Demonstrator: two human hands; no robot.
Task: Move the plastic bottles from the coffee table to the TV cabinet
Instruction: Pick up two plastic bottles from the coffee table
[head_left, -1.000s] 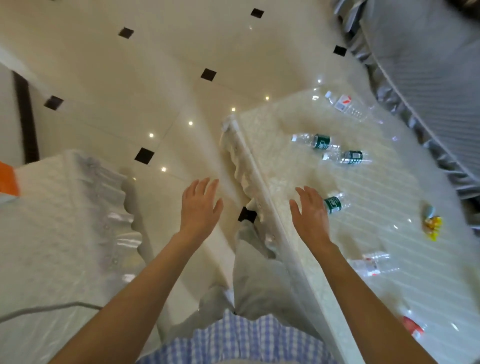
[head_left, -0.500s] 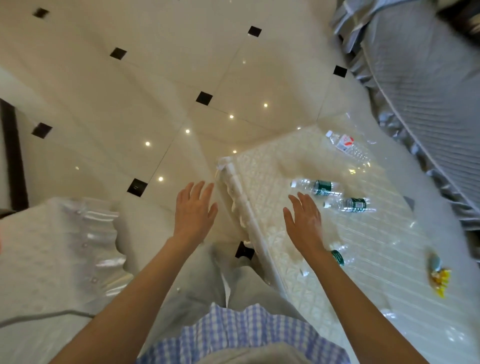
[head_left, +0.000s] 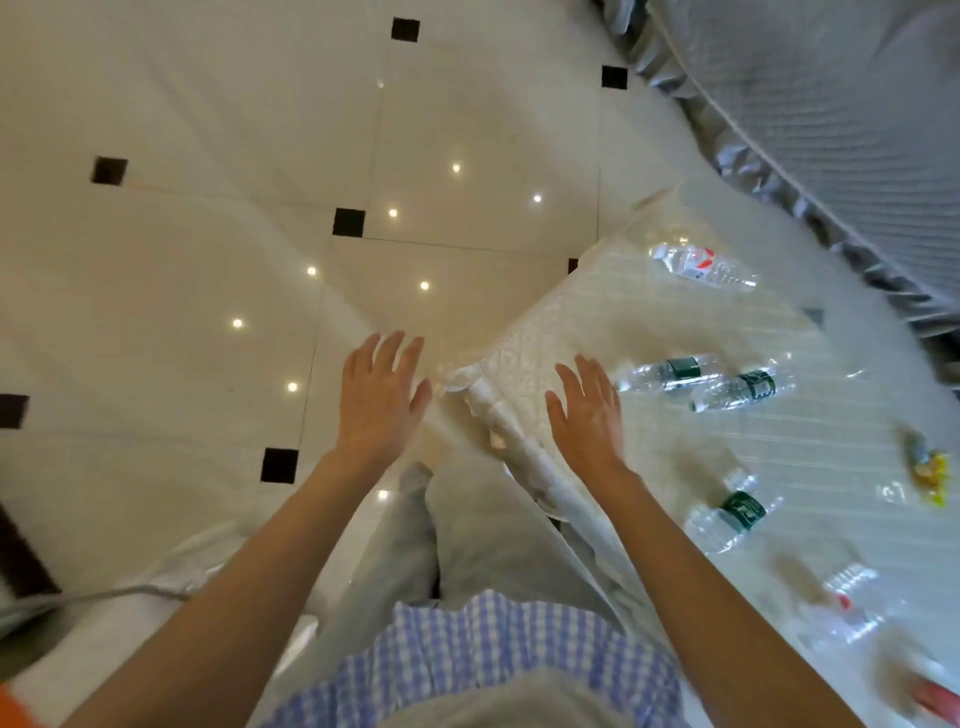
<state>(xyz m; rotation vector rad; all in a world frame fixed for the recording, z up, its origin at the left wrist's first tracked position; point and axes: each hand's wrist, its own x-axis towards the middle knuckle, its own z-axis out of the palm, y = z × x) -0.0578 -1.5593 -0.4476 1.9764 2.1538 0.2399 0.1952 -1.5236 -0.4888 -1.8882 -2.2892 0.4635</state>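
Two hands are reaching forward with fingers spread apart and nothing in them: the left hand (head_left: 378, 400) is hovering over the tiled floor (head_left: 208, 260), while the right hand (head_left: 589, 413) is hanging above the near corner of the coffee table (head_left: 831, 441), clear of every bottle. Just beyond the right fingertips, two green-labelled bottles (head_left: 670, 371) (head_left: 743, 389) are lying on their sides, close together. A third green-labelled bottle (head_left: 732, 512) is lying beside the right forearm. A red-labelled bottle (head_left: 698, 265) is resting near the table's far corner, and another clear bottle (head_left: 852, 608) is lying, blurred, toward the near edge. A yellow object (head_left: 930, 467) is sitting at the table's right side.
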